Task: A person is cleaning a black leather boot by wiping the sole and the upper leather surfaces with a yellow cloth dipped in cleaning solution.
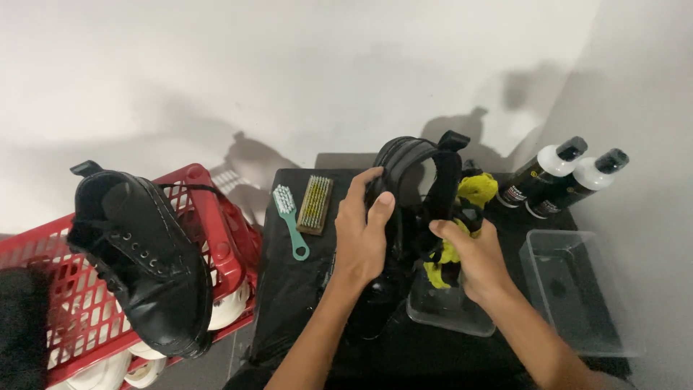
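Boot leather is filling my left hand, which I am wrapping around the upper of a black boot standing on the black table in front of me, my thumb pressing against its opening and my fingers curling round the side. My right hand is closing on a yellow and black cloth, bunching it against the boot's far side, just beside the heel tab; I cannot quite tell whether the cloth is touching the leather all along or only near the top. Below that hand, a small clear tray is sitting on the table, and a larger clear plastic tub is lying to the right of it. Two black bottles with white shoulders and dark caps are leaning against the wall at the back right. To the left of the boot, a green-handled brush and a wooden bristle brush are lying side by side, near but not touching my left hand. Off the table to the left, a second black boot is resting on top of a red plastic crate, with white rounded things showing beneath the crate.
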